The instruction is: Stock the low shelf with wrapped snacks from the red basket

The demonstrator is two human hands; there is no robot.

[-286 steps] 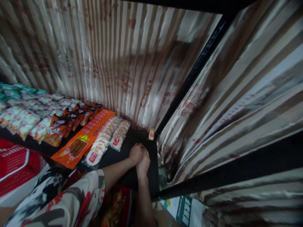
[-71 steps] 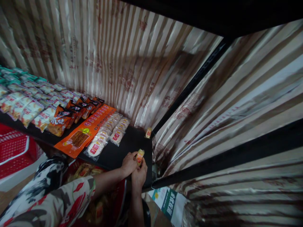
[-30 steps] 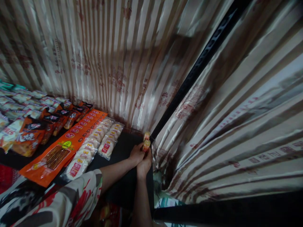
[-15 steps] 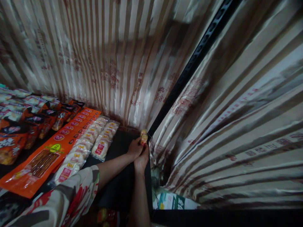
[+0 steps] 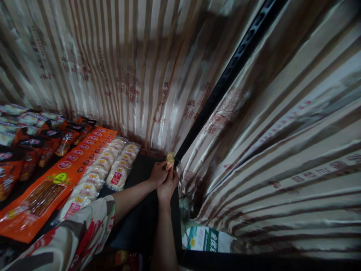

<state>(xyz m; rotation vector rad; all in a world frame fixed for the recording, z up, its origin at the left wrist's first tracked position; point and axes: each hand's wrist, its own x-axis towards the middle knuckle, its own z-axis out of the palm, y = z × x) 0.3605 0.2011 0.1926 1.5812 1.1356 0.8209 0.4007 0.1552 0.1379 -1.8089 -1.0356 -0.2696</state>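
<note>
My left hand (image 5: 158, 174) and my right hand (image 5: 168, 186) are pressed together at the far right corner of a black shelf (image 5: 142, 222). Both grip a small yellow-orange snack packet (image 5: 170, 159), held upright against the corner by the black upright post (image 5: 225, 79). A second packet that stood in that corner is hidden behind it or merged with it; I cannot tell which. Left of my hands lie two rows of pale round-cake packets (image 5: 118, 171).
A long orange snack pack (image 5: 53, 180) and dark orange bags (image 5: 34, 146) fill the shelf to the left. Striped brown-and-cream fabric (image 5: 126, 67) lines the back and right side. A white-and-green bag (image 5: 208, 239) lies below the shelf's right edge.
Both hands carried the packet from the shelf's front edge back into the far corner, up to the packet standing there. The camera has moved closer and leftward.
</note>
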